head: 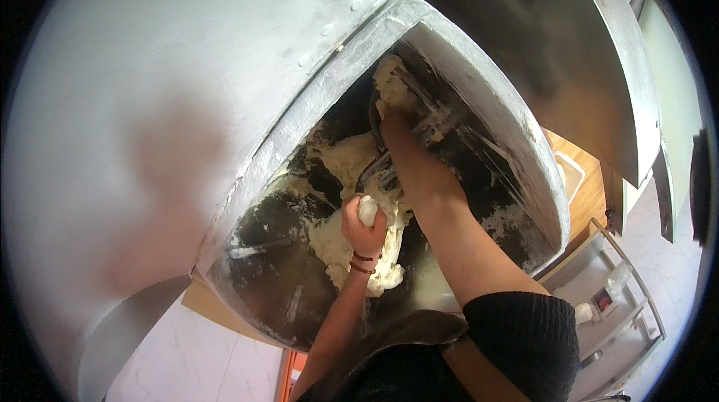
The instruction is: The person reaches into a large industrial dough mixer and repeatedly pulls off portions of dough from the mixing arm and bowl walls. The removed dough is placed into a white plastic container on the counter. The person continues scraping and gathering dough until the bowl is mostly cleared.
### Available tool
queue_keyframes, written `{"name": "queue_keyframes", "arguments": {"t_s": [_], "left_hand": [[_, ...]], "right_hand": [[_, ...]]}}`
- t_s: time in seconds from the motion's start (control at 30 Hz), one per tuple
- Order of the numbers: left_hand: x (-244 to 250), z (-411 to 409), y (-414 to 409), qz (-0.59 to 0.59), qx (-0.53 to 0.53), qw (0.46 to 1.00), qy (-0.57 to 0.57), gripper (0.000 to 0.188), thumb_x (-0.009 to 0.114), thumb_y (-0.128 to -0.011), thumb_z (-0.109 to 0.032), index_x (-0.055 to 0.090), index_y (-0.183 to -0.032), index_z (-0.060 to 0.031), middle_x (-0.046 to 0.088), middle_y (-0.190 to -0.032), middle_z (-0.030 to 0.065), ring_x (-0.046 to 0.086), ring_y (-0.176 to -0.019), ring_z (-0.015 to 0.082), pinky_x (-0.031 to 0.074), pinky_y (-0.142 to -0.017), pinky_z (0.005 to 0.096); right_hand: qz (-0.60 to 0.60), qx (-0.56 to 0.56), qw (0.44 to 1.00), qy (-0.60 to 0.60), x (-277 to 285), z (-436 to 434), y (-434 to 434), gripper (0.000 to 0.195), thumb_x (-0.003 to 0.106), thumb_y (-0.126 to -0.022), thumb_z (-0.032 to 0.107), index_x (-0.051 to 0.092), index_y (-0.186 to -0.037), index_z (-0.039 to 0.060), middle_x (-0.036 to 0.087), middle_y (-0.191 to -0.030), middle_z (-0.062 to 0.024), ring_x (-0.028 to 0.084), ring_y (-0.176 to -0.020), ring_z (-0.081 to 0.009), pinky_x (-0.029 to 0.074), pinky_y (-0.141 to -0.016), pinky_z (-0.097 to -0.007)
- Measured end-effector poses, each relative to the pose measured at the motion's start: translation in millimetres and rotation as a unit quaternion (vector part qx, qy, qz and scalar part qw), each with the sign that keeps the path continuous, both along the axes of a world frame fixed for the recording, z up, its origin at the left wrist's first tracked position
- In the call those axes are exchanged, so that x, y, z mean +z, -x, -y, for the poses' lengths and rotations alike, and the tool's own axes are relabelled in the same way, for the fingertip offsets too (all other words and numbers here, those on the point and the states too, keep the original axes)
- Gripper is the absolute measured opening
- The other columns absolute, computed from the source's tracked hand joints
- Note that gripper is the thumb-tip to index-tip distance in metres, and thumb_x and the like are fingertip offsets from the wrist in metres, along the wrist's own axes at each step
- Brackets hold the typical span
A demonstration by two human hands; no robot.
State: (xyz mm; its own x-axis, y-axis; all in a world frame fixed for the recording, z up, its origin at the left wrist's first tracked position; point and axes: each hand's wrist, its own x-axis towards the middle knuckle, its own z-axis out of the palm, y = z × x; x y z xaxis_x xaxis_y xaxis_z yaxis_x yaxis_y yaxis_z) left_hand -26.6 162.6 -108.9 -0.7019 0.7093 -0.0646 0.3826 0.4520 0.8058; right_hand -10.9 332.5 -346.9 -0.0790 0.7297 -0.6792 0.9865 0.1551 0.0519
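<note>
Inside a large metal mixer bowl, its rim (488, 59) dusted with flour, pale sticky dough (331, 239) lies around a metal mixing arm (379, 169). My left hand (365, 228), with bead bracelets at the wrist, is closed around a lump of dough (368, 210) above the main mass. My right arm reaches deep into the bowl; the right hand (393, 112) is in shadow beside dough (391, 79) stuck near the far end of the mixing arm, and its fingers are largely hidden.
A big metal panel (140, 65) rises along the bowl's left side. At the right are a curved metal cover (550, 53), a wooden surface (587, 177) with a white tray (570, 174), and a metal cart (654, 312) holding small items. Marble-look floor tiles (196, 357) show lower left.
</note>
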Motion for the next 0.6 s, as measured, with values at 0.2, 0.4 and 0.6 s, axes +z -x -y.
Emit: {"name": "queue_keyframes", "arguments": {"t_s": [0.2,0.4,0.6], "left_hand": [[3.9,-2.5,1.9,0.009,-0.011,1.000,-0.002,0.030,0.060,-0.069,-0.010,0.049,-0.094,0.0008,0.055,-0.088,0.0135,0.055,-0.078,0.0282,0.044,-0.071,0.0366],[-2.3,-1.5,0.5,0.012,-0.014,1.000,-0.021,0.031,0.059,-0.069,-0.009,0.048,-0.096,0.0010,0.055,-0.088,0.0134,0.054,-0.076,0.0269,0.044,-0.070,0.0353],[-0.4,-1.0,1.2,-0.003,-0.021,1.000,-0.007,0.029,0.060,-0.070,-0.009,0.048,-0.095,0.0005,0.056,-0.089,0.0133,0.055,-0.076,0.0264,0.045,-0.069,0.0353]], "right_hand": [[-0.424,-0.512,0.745,-0.057,38.3,-16.3,5.6,0.045,0.054,-0.082,0.024,0.045,-0.120,0.0020,0.044,-0.121,-0.0157,0.044,-0.108,-0.0294,0.035,-0.091,-0.0358],[-0.551,-0.478,0.683,-0.041,90.7,-23.5,0.7,0.032,0.051,-0.082,0.023,0.055,-0.108,0.0046,0.050,-0.112,-0.0185,0.048,-0.101,-0.0342,0.037,-0.086,-0.0433],[-0.379,-0.153,0.880,-0.243,29.5,-20.6,-5.2,0.020,0.050,-0.083,0.015,0.059,-0.097,0.0047,0.058,-0.096,-0.0194,0.055,-0.088,-0.0358,0.043,-0.076,-0.0457]]}}
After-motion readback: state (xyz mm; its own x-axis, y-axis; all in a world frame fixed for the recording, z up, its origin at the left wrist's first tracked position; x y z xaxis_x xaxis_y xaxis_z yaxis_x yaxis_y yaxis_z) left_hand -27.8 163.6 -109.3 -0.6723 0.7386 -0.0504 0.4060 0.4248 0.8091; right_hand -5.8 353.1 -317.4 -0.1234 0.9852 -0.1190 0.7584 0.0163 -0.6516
